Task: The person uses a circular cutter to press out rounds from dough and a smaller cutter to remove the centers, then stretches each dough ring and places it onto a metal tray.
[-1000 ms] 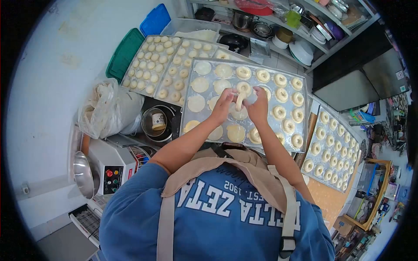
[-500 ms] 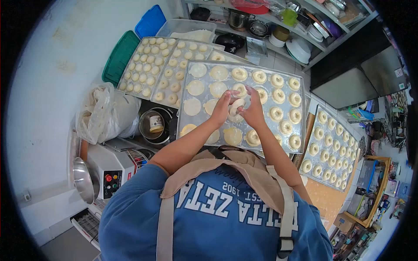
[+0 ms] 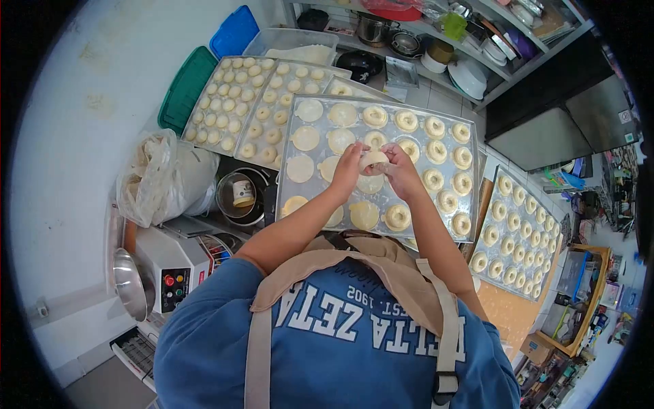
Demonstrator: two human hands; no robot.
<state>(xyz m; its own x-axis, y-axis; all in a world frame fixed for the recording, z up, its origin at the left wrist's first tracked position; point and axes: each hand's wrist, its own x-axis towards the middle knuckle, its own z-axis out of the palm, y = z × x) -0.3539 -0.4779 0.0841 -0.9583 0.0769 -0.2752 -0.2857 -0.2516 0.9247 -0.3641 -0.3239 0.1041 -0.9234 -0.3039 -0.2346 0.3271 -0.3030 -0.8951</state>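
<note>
Between my two hands is a pale dough ring (image 3: 373, 161), raised above a large metal tray (image 3: 319, 217). My left hand (image 3: 347, 169) grips its left side, and the fingers of my right hand (image 3: 402, 172) close on its right side. Under my hands, a round paper (image 3: 370, 184) lies on the tray. Several bare paper rounds (image 3: 306, 138) fill the tray's left part. Dough rings (image 3: 435, 151) sit on papers across the middle and right.
Two trays of small dough pieces (image 3: 230, 92) stand at the upper left. Another tray of rings (image 3: 516, 235) lies at the right on a wooden table (image 3: 507, 310). A mixer (image 3: 170, 266), a pot (image 3: 238, 198) and a plastic bag (image 3: 167, 178) are at the left.
My hands have drawn closer together around the dough ring. The ring has turned, and my right fingers now close more tightly on it.
</note>
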